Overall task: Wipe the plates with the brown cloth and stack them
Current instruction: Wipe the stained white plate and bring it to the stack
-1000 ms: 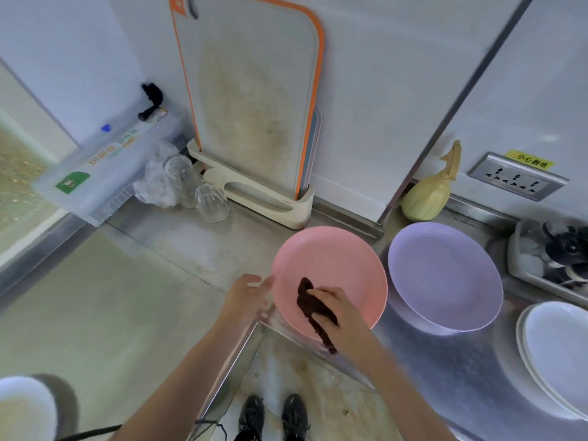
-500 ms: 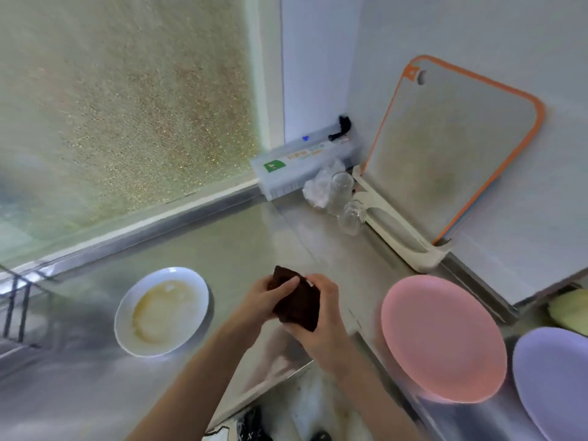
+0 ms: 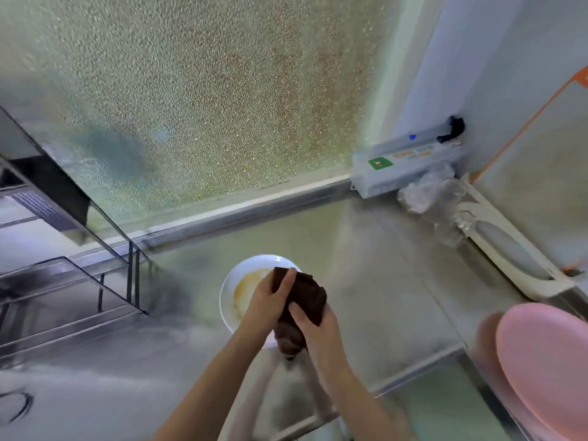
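**Cloth gets refolded over a dirty plate**

Brown cloth [image 3: 304, 296] sits bunched between both hands, held up above the steel counter [image 3: 381, 297] rather than pressed to anything, prob. so a fresh face can be turned out before wiping. Left hand [image 3: 270, 302] grips the cloth's upper left edge, thumb laid across the top; right hand [image 3: 318, 326] pinches the lower part, fingers curled round the fabric w/ a tail hanging below. Directly under them, partly hidden by the hands, lies a white plate [image 3: 235, 291] w/ a yellowish smear across its middle — looks like the next one due for wiping. Pink plate [image 3: 547, 364] rests well apart at the right edge of the counter, no stack visible on it yet. Beyond: frosted window [image 3: 206, 100], metal rack [image 3: 63, 281] at left, cutting board [image 3: 541, 186] propped in its stand by the wall, wrap dispenser box [image 3: 407, 160] in the corner.
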`<action>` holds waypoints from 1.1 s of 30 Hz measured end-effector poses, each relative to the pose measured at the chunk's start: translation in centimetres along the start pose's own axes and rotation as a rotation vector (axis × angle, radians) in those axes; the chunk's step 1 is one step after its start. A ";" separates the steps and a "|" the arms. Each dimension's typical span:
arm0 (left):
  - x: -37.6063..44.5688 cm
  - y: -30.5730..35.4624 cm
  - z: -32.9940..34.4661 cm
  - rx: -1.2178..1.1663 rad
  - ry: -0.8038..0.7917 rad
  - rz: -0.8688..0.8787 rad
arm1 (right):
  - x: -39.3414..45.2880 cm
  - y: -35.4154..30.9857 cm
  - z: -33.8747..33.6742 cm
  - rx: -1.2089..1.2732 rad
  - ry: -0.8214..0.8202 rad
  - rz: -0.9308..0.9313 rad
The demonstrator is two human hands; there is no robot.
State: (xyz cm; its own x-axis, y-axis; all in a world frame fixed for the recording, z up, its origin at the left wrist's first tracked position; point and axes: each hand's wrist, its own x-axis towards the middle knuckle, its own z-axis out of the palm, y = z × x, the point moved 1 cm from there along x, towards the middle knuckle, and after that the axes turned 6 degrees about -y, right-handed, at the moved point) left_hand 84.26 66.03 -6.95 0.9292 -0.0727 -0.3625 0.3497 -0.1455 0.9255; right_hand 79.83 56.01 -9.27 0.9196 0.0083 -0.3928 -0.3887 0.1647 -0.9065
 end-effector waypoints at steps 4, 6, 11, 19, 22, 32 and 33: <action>2.4 -1.8 -4.8 0.154 -0.090 -0.027 | 1.8 1.7 2.8 -0.047 0.111 0.013; 3.7 -3.7 -7.3 0.277 0.027 -0.068 | 2.4 2.5 3.1 -0.067 0.203 0.042; 5.7 -10.4 -11.5 0.341 0.203 -0.398 | 2.4 3.2 2.1 -0.190 0.434 0.081; 6.3 -13.6 -10.8 0.297 0.195 -0.470 | 2.0 4.7 2.0 -0.318 0.538 0.147; 6.0 -12.9 -10.4 0.205 0.211 -0.356 | 1.7 4.6 2.4 -0.398 0.562 0.157; 4.6 -8.4 -6.4 -0.470 -0.010 -0.259 | 2.7 3.3 6.4 -1.020 0.377 0.061; 4.3 -8.2 -5.9 -0.465 -0.026 -0.245 | 2.7 3.6 6.9 -1.004 0.334 0.029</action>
State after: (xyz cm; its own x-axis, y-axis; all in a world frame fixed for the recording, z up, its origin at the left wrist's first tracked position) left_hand 86.10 72.71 -15.46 0.8124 -0.1173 -0.5712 0.5779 0.2917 0.7622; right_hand 81.34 63.47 -12.51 0.9060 -0.2978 -0.3009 -0.4198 -0.7233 -0.5483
